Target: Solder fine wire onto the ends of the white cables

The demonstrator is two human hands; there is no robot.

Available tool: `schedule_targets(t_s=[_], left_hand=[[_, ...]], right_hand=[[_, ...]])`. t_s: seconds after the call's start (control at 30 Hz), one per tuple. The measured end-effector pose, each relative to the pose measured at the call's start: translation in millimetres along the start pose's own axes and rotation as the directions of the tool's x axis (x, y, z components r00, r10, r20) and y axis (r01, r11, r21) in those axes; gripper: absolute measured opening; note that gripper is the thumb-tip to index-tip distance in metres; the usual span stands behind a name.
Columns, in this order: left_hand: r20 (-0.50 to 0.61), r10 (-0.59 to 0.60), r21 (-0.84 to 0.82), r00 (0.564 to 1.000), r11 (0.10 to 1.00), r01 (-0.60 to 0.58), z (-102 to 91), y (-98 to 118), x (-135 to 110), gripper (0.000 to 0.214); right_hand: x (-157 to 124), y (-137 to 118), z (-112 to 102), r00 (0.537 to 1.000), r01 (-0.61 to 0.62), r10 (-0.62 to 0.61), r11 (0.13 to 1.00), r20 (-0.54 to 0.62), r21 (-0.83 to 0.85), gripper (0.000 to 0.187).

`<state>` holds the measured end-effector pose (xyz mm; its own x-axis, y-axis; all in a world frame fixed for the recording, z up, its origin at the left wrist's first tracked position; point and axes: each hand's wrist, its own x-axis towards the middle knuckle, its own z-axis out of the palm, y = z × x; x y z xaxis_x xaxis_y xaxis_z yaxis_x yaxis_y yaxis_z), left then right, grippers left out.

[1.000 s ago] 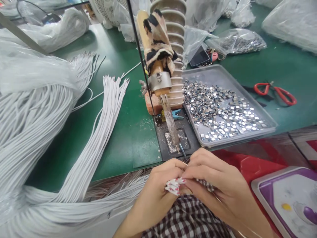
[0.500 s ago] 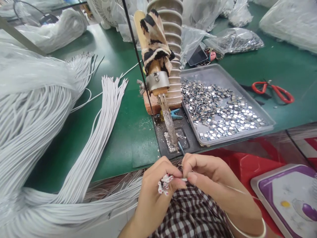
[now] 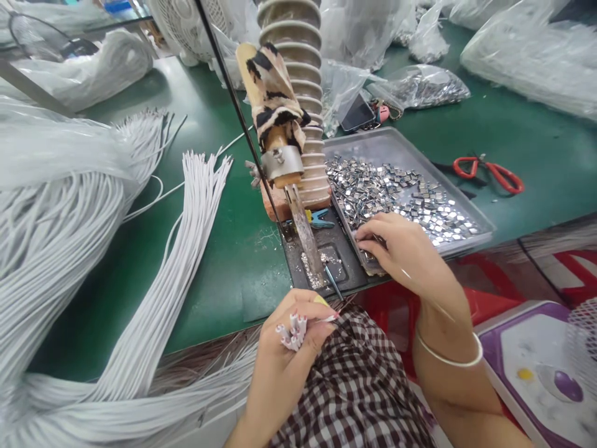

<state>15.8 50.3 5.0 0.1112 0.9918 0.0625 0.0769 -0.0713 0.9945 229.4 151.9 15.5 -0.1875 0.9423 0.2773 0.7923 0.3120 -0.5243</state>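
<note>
Cables (image 3: 69,249), white and thickly massed, are lying well to the left of both hands, with clear plastic (image 3: 60,149) covering their farther part. Nearer the left hand, a slimmer white bundle (image 3: 177,261) is stretching over the green table (image 3: 237,242), its tips pointing away from the person. The left hand (image 3: 275,354) is grasping a bunch of white wire ends (image 3: 293,330), reddish at the tips and poking up inside the curled fingers; its thumb and forefinger are pinching one white wire (image 3: 328,319), which is sticking out to the right. Beyond that hand, a soldering iron (image 3: 301,218) is slanting down toward a black plate (image 3: 349,252) strewn with silvery bits, and a ribbed hose (image 3: 314,155) is standing just behind it. Checked cloth (image 3: 354,373) is showing below and between the hands. Right of the plate, the right hand (image 3: 401,249) is reaching into the near left part of a clear tray (image 3: 373,146), its fingers bending down among small metal pieces (image 3: 373,186); whether they are gripping one, I cannot tell. A white bangle (image 3: 448,361) is circling that arm. Farther right, beyond the right hand, red-handled pliers (image 3: 506,179) are resting on the table, while a white-and-purple panel (image 3: 504,361) is sitting nearer the person.
</note>
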Motion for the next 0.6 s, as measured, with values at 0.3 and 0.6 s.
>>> schedule_targets(t_s=[0.3,0.6], left_hand=[[-0.055,-0.092,-0.049,0.994,0.995,0.089,1.1,11,11,0.017],[-0.072,-0.036,0.052,0.997,0.998,0.04,2.3,22,18,0.021]], right_hand=[[-45,-52,-3,0.995,-0.072,0.098,0.828,-0.017,0.556,0.012],[-52,-66,11,0.992,-0.06,0.112,0.832,-0.06,0.551,0.015]])
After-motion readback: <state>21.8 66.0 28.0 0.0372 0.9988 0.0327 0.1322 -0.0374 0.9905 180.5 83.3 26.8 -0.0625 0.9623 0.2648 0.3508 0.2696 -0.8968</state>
